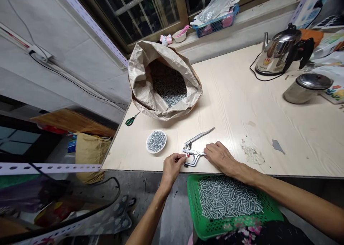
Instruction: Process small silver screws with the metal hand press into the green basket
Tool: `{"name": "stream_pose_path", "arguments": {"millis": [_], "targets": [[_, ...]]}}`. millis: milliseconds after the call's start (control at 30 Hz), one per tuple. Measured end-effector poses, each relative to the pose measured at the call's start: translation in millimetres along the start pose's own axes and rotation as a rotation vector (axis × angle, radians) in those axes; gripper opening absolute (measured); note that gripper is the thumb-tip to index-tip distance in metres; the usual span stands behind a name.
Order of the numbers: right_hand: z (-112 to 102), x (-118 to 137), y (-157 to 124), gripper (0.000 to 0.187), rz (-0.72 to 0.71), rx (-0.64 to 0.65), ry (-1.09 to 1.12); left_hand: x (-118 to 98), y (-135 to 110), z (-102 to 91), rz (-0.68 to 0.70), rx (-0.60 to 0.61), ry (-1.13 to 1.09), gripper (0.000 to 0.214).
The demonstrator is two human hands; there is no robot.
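Observation:
A grey metal hand press tool (197,157) with a spring and a small red part lies by the table's front edge. Its upper handle (200,135) stands swung away from the lower one. My right hand (220,157) is closed round the end of the lower handle. At the tool's jaw, near the red part, my left hand (172,166) pinches with thumb and forefinger; what sits between them is too small to make out. Left of the tool is a white bowl (156,142) full of small silvery metal pieces.
Behind the bowl stands an open paper sack (139,82) holding many metal pieces. Green-handled scissors (130,121) lie at the left edge. Below the table edge, a green basket (194,216) holds metal pins. A kettle (279,51) and a lidded metal canister (303,91) stand at right.

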State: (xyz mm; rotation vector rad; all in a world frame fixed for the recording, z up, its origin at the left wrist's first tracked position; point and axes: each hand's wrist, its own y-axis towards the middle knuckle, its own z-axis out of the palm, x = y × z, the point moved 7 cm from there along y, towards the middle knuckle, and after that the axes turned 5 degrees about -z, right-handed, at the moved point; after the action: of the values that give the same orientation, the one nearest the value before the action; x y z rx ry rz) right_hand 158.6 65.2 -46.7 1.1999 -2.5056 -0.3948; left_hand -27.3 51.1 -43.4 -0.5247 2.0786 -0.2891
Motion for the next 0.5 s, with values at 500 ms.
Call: {"name": "stream_pose_path", "arguments": {"millis": [500], "targets": [[2, -3, -1, 0.018, -0.015, -0.032, -0.01, 5, 21, 13.3, -0.133, 0.344, 0.314, 0.039]]}}
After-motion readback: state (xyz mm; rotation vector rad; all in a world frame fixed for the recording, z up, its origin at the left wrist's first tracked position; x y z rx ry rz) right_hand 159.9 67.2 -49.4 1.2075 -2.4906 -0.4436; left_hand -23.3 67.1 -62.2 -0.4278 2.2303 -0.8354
